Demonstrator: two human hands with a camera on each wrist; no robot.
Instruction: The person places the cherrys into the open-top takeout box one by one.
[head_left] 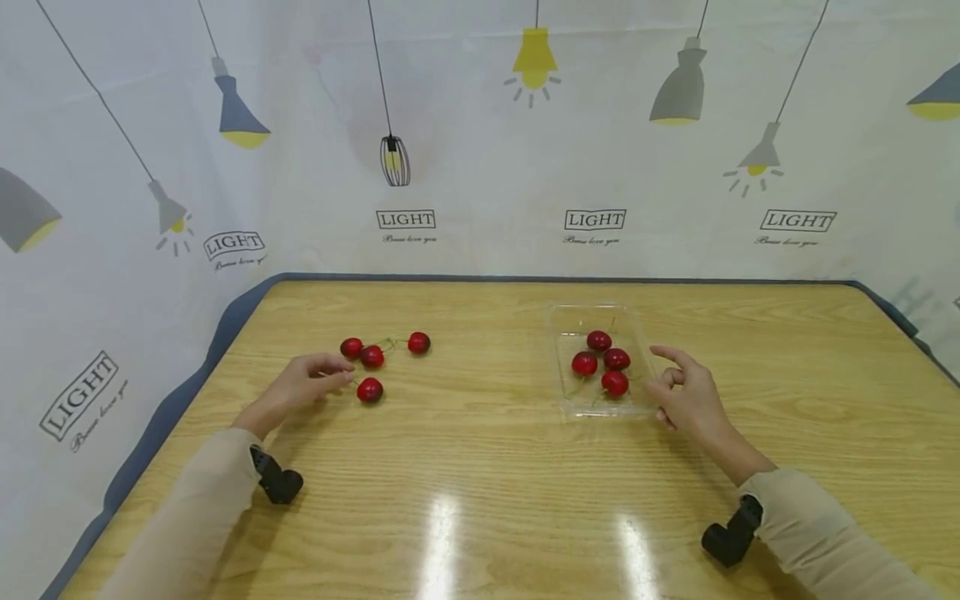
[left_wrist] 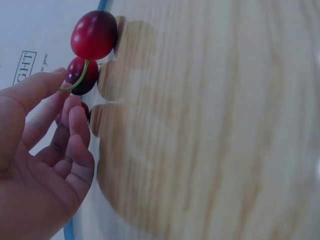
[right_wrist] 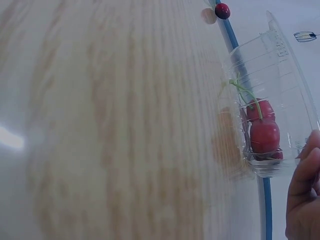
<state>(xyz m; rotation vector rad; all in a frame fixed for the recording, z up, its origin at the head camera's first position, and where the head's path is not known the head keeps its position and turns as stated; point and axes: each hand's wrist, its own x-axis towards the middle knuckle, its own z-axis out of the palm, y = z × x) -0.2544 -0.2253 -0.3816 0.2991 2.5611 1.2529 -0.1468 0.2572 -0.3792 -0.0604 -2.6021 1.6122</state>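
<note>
Wooden table fills the lower half of the head view; lamp-print backdrop across the top. Clear plastic tray, right of centre, holds four red cherries. Right hand rests at the tray's right edge, fingers loosely bent, holding nothing, index finger extended. Left hand lies left of centre, fingers relaxed, fingertips beside four loose cherries on the table. In the left wrist view, the stem of the nearest cherry touches the index finger; no closed grip visible.
</note>
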